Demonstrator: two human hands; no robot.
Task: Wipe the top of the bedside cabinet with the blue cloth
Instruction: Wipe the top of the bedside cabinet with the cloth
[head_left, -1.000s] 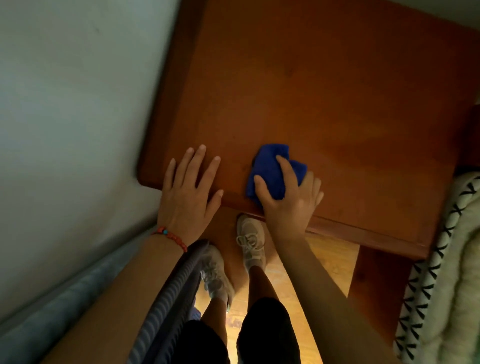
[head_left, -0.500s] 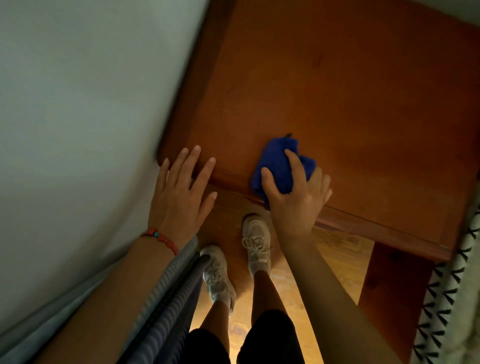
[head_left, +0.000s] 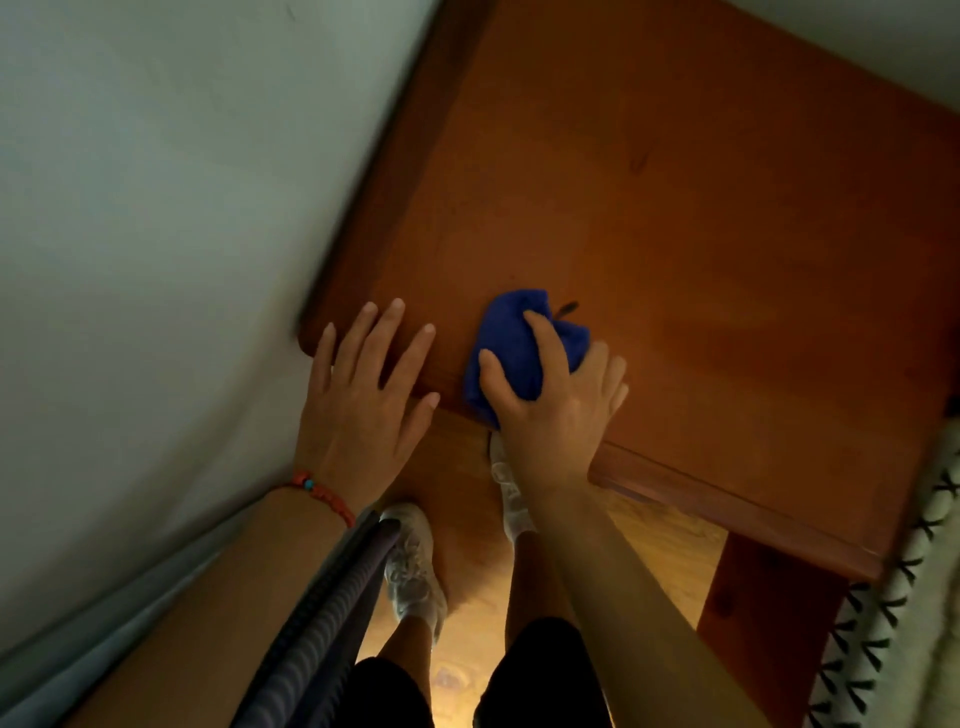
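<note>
While the right hand (head_left: 558, 410) is clutching the bunched blue cloth (head_left: 519, 348) with fingers curled over it, the cloth is lying on the bedside cabinet (head_left: 675, 234) top at its near edge, its long axis running from that edge away toward the back. Just beside it, the left hand (head_left: 366, 410) is resting flat, fingers spread apart, holding nothing, on the near left corner.

The right hand (head_left: 550, 395) covers much of the bunched blue cloth (head_left: 511, 343), hiding its lower part. The cabinet top (head_left: 675, 208) runs out of frame at the upper edge. The bedding (head_left: 904, 597) is cut off at the right. A small dark mark (head_left: 569, 307) beside the cloth is too blurred to identify.
</note>
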